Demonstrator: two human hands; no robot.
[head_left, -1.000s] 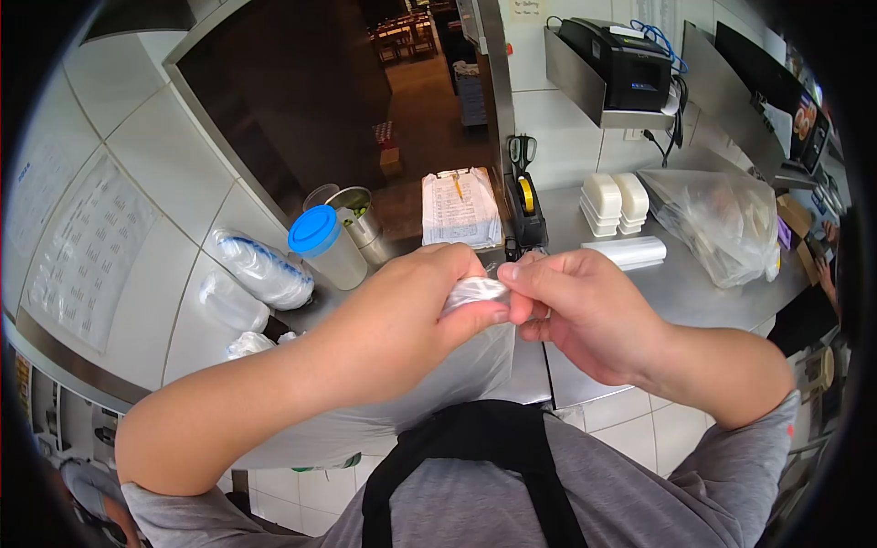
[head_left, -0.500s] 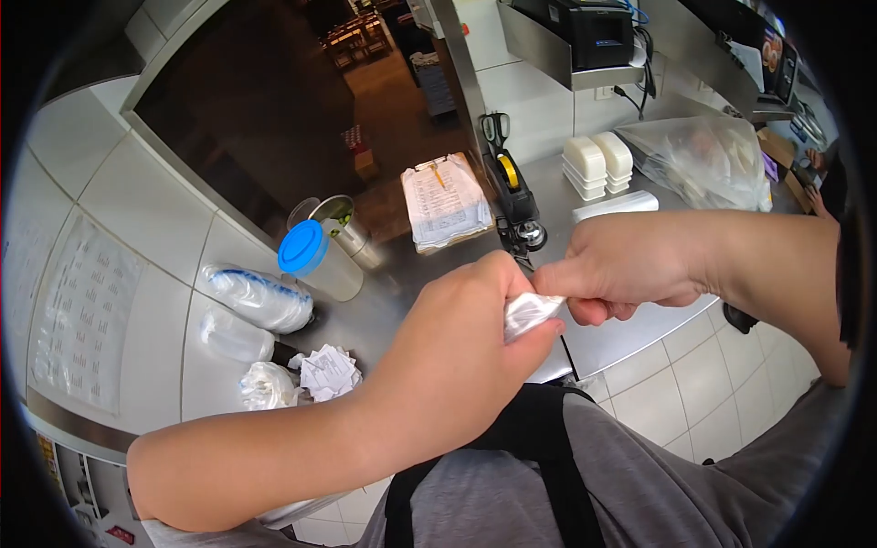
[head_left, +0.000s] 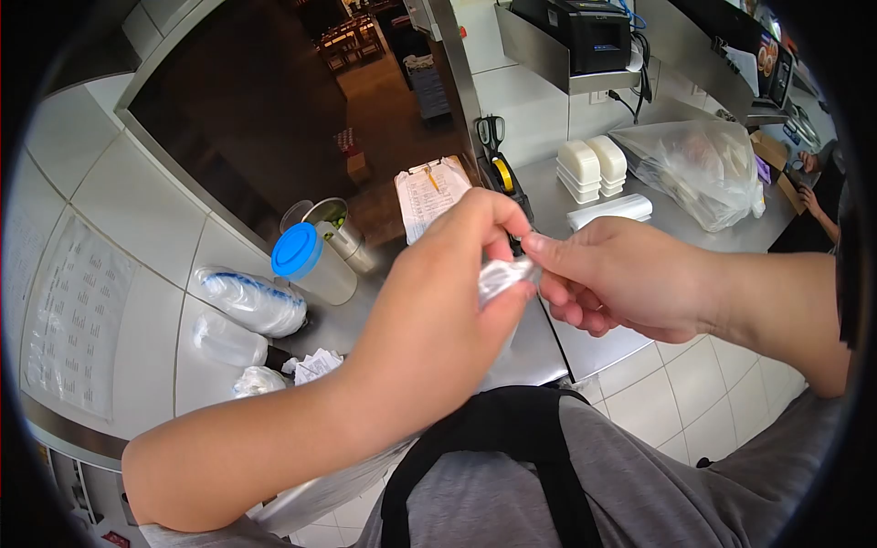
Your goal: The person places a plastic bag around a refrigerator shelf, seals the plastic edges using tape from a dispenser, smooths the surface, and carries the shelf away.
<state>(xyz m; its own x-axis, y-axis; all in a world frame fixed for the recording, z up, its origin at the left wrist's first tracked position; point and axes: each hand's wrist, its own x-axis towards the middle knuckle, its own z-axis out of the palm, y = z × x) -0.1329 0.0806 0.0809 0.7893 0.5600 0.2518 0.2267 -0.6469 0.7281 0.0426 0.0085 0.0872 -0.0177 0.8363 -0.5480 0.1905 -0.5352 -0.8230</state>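
Note:
My left hand (head_left: 438, 292) is closed round a bunched piece of clear plastic, which looks like a small plastic bag (head_left: 501, 277). The thumb presses it from below, and the index finger arches over the top towards my right hand (head_left: 621, 279). Thumb and index finger of the right hand pinch at the twisted end of the plastic, touching the left fingertips; its other fingers curl loosely below. Both hands are in the air above the front edge of the steel counter (head_left: 525, 352). What the bag contains, if anything, is hidden by the left hand.
Behind the hands lie a clipboard (head_left: 422, 196), scissors (head_left: 491, 132) and stacked white containers (head_left: 579, 169). A blue-lidded jug (head_left: 315, 265) stands left, near wrapped plastic cups (head_left: 251, 297). A large plastic bag (head_left: 699, 169) sits right. Another person's hand (head_left: 808, 198) shows at far right.
Both hands have shifted slightly up and left. My left index finger has lifted into an arch, and the right hand's lower fingers have loosened. The plastic stays between the hands.

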